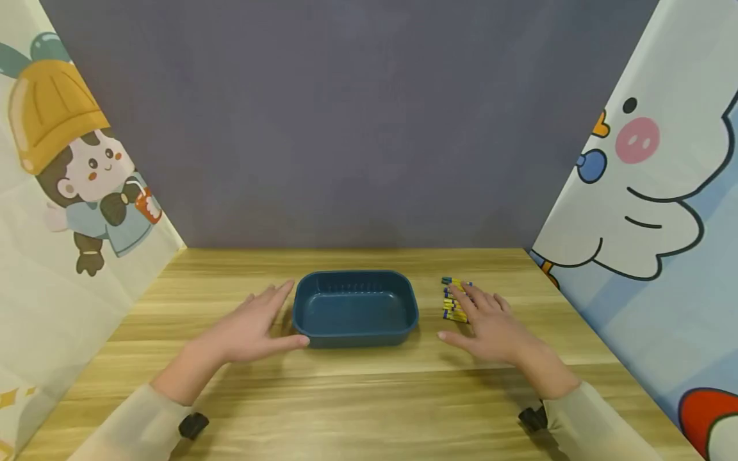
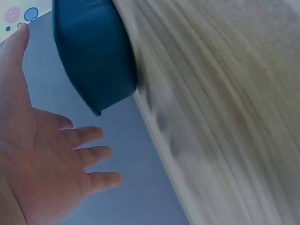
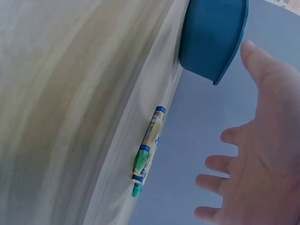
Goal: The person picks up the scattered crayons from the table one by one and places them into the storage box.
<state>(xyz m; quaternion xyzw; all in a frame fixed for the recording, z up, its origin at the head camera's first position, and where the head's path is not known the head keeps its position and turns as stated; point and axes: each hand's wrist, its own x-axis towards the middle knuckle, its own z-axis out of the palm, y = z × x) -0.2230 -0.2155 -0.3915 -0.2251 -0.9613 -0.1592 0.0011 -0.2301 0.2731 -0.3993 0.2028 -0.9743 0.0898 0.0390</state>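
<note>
A dark blue rectangular plastic tub [image 1: 355,315] stands upright on the wooden table, with a bare inside. At its left end, my left hand [image 1: 249,328] hovers with fingers spread, the thumb overlapping the tub's near left corner in the head view. To the right of the tub lie several crayons [image 1: 455,315] in yellow and blue wrappers, side by side in a column. My right hand [image 1: 494,330] is held over their right ends, hiding part of them. In the right wrist view, green tips show on the crayons [image 3: 149,140], and the palm holds nothing.
The wood-grain table [image 1: 357,403] ends at a grey backdrop [image 1: 357,128]. Printed cartoon panels close in the left side [image 1: 34,275] and the right side [image 1: 680,320]. A black band piece [image 1: 193,425] sits at the left sleeve cuff, another [image 1: 533,418] at the right.
</note>
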